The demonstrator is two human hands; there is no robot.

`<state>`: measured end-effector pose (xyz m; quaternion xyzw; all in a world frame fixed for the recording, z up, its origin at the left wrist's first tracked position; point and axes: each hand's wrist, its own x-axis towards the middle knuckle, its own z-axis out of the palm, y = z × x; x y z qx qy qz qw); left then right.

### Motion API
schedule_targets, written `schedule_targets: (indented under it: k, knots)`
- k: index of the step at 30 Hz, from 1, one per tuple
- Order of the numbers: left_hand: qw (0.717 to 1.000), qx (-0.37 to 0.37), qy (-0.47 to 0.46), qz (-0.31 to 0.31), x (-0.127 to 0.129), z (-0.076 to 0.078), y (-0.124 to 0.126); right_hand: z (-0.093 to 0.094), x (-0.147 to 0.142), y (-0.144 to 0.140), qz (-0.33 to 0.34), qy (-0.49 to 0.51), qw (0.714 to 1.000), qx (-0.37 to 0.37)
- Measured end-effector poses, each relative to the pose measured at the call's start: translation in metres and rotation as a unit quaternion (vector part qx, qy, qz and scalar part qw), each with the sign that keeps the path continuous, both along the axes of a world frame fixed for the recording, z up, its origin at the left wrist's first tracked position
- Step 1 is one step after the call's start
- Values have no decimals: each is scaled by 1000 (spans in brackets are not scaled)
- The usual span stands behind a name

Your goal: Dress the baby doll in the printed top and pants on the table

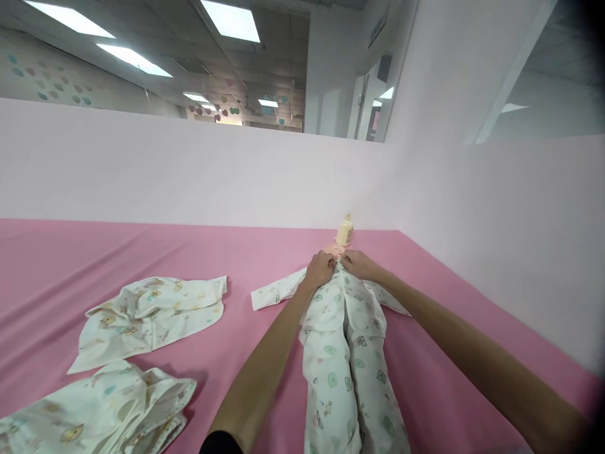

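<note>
A white baby romper point(326, 321) with green and grey prints lies lengthwise before me, its legs running toward the bottom edge. At its neck shows a small pinkish doll's head point(334, 250), mostly hidden by my hands. My left hand point(320, 267) is closed on the left side of the neckline, fingers curled. Opposite it, my right hand point(360, 263) pinches the right side of the neckline, close to the front opening. One sleeve point(276, 291) stretches out to the left; the other lies partly behind my right forearm.
A pink cloth point(246, 252) covers the table. Two printed white cloth pieces, one spread garment point(154, 315) and one crumpled bundle point(108, 410), lie on the left. A cream bottle point(345, 231) stands beyond the head, near white walls point(212, 170) and a window point(265, 69).
</note>
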<state>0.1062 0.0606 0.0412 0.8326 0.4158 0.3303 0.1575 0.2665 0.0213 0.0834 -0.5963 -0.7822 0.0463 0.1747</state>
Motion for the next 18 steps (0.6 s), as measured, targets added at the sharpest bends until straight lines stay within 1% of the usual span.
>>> schedule_targets:
  k: [3, 5, 9, 12, 14, 18]
  knots:
    - [1000, 5, -6, -10, -1, -3, 2, 0, -2, 1, -12, 2, 1000, -1]
    - [1000, 4, -15, -17, -3, -3, 1, 0, -4, 1, -33, -1, 999, 2]
    - [999, -6, -36, -29, -10, -1, 0, -2, -4, -3, -106, -3, 994, 14]
    - [998, -21, -48, -30, -16, 1, -1, -1, -8, -15, -154, 8, 988, 16]
    - [997, -30, -56, -31, -18, 2, -1, 3, -16, -27, -156, -3, 988, 12]
    - [996, -36, -71, -33, -18, 2, -3, 16, -34, -44, -125, -111, 986, -14]
